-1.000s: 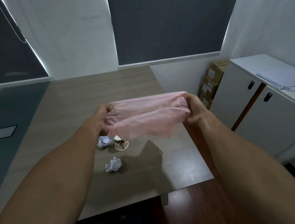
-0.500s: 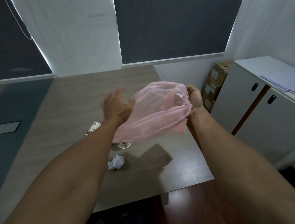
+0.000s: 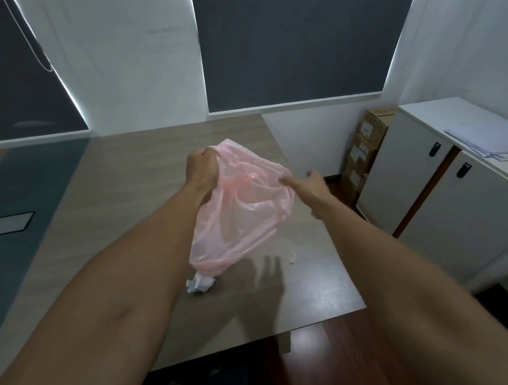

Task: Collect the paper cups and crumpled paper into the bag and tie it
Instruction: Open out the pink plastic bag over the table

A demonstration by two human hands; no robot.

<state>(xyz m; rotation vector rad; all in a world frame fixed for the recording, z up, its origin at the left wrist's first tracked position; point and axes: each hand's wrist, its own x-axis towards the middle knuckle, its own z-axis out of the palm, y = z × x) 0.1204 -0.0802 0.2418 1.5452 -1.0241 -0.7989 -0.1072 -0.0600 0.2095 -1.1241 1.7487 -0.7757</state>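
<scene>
the left hand point(image 3: 200, 169) is gripping the far rim of the pink bag point(image 3: 241, 205), holding it up over the table point(image 3: 130, 177). the right hand point(image 3: 308, 188) is touching the bag's right rim with fingers extended, not clenched. a paper ball point(image 3: 199, 284) is lying on the table just under the bag's bottom. boxes point(image 3: 365, 150) are standing beside a cabinet point(image 3: 460, 206) on the right

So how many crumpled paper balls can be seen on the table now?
1: a crumpled paper ball lies on the table, just below the pink plastic bag. Others may be hidden behind the bag or the left arm.
</scene>
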